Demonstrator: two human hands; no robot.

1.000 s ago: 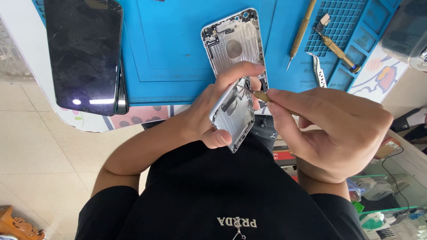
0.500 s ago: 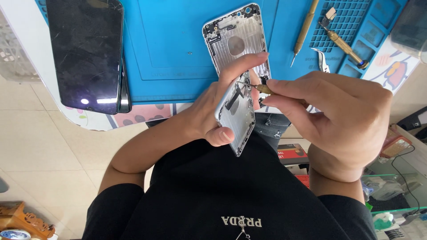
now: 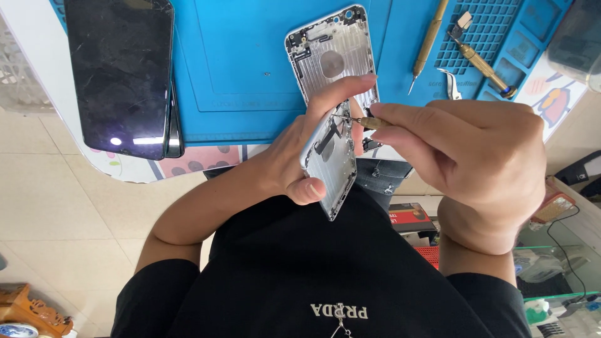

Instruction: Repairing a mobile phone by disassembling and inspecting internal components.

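— Hands first: what is held by each?

— Silver metal phone housing [image 3: 330, 164], stripped and tilted on edge, is gripped by the left hand [image 3: 307, 153], with the thumb pressed on its lower side and the fingers curled over its top end. It is held in the air above the lap, just off the near edge of the worktop [image 3: 206, 159]. A slim brass-handled screwdriver [image 3: 363, 121] is pinched in the closed fingers of the right hand [image 3: 476, 169], and its tip is set against the inside of the housing near the upper end.

— What is laid out behind?

— A blue silicone repair mat [image 3: 250, 69] is spread on the worktop. A second silver phone back shell [image 3: 332, 56] is lying open-side up on it, just beyond the fingers. A black cracked phone screen [image 3: 119, 75] is placed at the mat's left edge. A long wooden-handled pick [image 3: 427, 44], curved steel tweezers [image 3: 452, 84] and another brass-handled driver [image 3: 482, 66] are set to the right.
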